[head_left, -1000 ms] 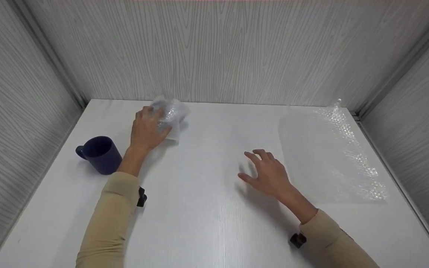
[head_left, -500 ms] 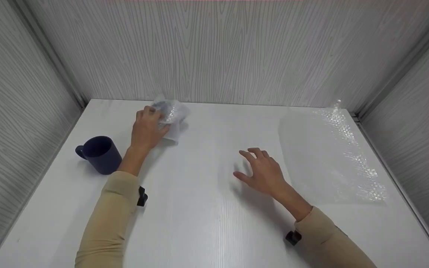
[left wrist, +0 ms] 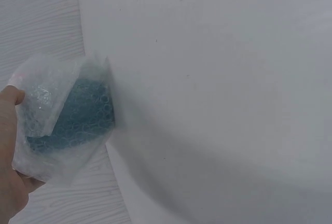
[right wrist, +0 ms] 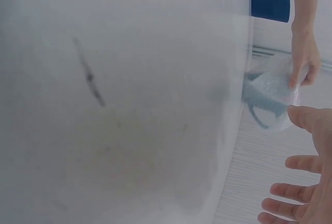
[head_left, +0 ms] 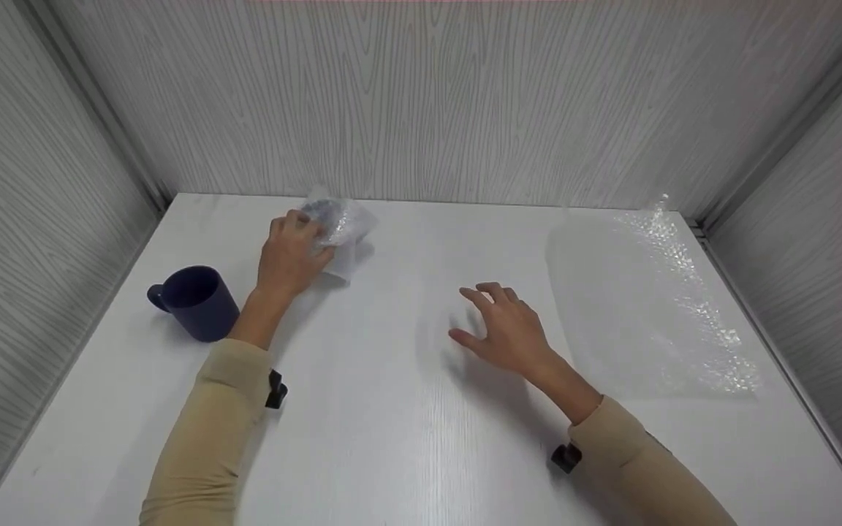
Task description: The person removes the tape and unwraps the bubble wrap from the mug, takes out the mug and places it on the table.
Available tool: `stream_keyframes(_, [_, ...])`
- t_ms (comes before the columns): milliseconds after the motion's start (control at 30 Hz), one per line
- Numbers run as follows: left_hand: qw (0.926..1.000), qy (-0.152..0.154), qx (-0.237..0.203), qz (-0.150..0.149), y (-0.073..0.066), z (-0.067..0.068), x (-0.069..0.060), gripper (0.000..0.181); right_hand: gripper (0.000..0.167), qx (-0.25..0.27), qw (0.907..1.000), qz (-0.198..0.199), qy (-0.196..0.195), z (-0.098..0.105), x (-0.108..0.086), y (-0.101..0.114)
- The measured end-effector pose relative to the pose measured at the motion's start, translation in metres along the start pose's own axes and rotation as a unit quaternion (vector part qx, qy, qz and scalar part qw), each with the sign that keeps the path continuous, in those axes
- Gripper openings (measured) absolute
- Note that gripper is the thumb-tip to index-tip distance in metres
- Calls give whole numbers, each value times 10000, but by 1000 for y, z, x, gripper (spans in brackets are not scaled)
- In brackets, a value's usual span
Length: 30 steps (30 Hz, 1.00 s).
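My left hand [head_left: 289, 257] grips a bubble-wrapped mug [head_left: 342, 223] near the table's back edge. Through the clear wrap a blue-teal body [left wrist: 85, 115] shows in the left wrist view, and what looks like its handle [right wrist: 258, 118] shows in the right wrist view. My right hand [head_left: 512, 332] hovers over the middle of the table, fingers spread and slightly bent, holding nothing. Beside the left forearm stands an unwrapped dark blue mug [head_left: 205, 307], upright, its handle pointing left.
A flat sheet of bubble wrap [head_left: 644, 314] lies on the right side of the white table [head_left: 377, 438]. Grey wood-grain panels [head_left: 421, 102] enclose the table at the back and both sides.
My right hand has drifted left and slightly away from me. The left hand and the wrapped mug have shifted only a touch to the right.
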<state>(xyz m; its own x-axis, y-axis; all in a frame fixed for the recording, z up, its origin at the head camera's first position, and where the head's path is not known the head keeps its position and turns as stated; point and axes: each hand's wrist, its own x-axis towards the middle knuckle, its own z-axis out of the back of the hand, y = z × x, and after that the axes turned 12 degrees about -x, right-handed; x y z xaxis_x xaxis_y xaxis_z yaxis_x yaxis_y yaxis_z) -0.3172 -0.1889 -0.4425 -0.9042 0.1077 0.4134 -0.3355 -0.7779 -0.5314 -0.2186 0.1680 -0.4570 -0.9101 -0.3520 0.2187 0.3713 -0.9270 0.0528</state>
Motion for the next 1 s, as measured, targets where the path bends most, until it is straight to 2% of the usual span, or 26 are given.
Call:
stream_keyframes(233, [9999, 70, 92, -120, -9, -3, -4, 34, 68, 104, 9999, 104, -43, -1, 9, 3])
stream_keyframes(700, [9994, 190, 121, -278, -24, -7, -12, 34, 68, 403, 9948, 696, -624, -4, 29, 14])
stream_keyframes(1000, [9989, 238, 195, -366, -34, -7, -20, 33, 66, 493, 9920, 844, -805, -5, 42, 22])
